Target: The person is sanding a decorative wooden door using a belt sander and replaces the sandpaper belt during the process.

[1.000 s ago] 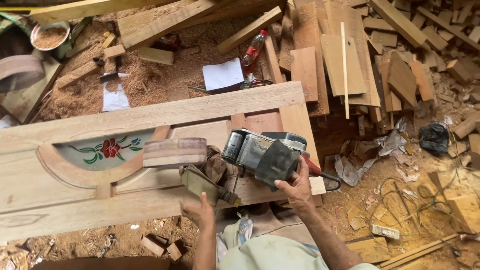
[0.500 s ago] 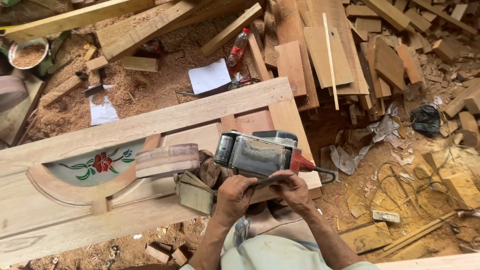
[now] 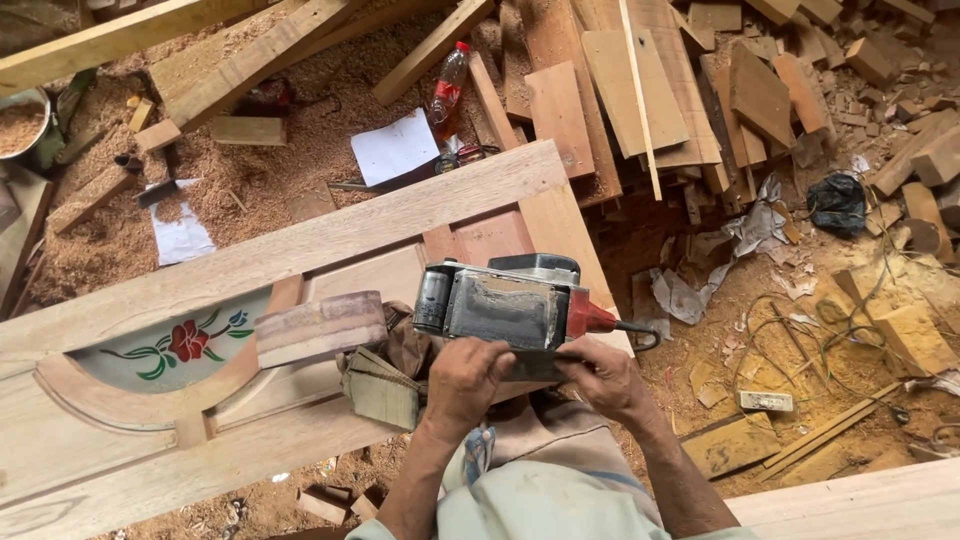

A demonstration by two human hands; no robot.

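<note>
A grey electric belt sander [image 3: 505, 305] with a red rear end rests on a wooden door [image 3: 300, 250] that lies flat. My left hand [image 3: 465, 378] and my right hand [image 3: 600, 375] both grip the near side of the sander. The door has an arched glass panel painted with a red flower [image 3: 185, 340]. A short wooden block [image 3: 320, 328] lies on the door just left of the sander. A folded strip of sanding belt [image 3: 380, 385] lies by my left hand.
Sawdust and offcut planks [image 3: 640, 90] cover the ground beyond the door. A plastic bottle with a red cap [image 3: 450, 85] and white paper sheets [image 3: 395, 148] lie near the door's far edge. A bowl of sawdust [image 3: 20, 120] sits far left. Wires and rags lie right.
My left hand came up from below the door and took hold of the sander beside my right hand. The sander shifted slightly on the door.
</note>
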